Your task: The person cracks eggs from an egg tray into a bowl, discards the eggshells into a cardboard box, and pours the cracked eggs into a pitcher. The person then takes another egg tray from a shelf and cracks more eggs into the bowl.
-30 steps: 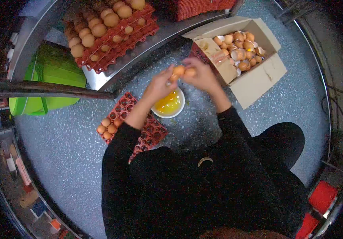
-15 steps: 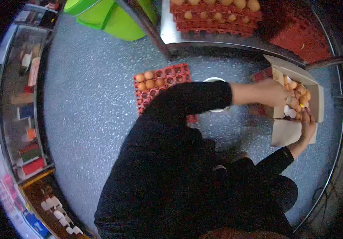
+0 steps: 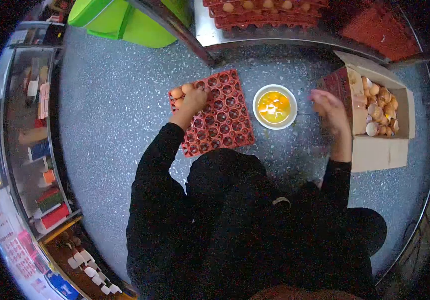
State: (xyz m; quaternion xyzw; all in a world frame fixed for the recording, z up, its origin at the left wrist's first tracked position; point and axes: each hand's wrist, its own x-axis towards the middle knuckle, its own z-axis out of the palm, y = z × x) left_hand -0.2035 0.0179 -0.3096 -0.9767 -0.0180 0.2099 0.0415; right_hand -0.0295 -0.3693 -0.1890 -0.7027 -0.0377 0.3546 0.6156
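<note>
My left hand (image 3: 194,102) reaches over the red egg tray (image 3: 221,117), its fingers curled down at the brown eggs (image 3: 177,93) in the tray's far left corner. Whether an egg is inside its fingers is hidden. Right of the tray, a white bowl (image 3: 255,112) on the floor holds yellow yolks and egg white (image 3: 274,107). My right hand (image 3: 331,109) hovers between the bowl and the cardboard box, blurred by motion. Many cracked brown shells (image 3: 381,107) lie inside the open cardboard box (image 3: 379,155).
Stacked red trays of eggs (image 3: 270,19) stand on a metal shelf (image 3: 207,32) at the top. A green container (image 3: 130,25) is at the upper left. A shelving unit (image 3: 30,140) runs along the left side.
Both hands held pieces of egg over the bowl, then reached into the box of shells. Since then my left hand has moved to the egg tray and my right hand has come back from the box.
</note>
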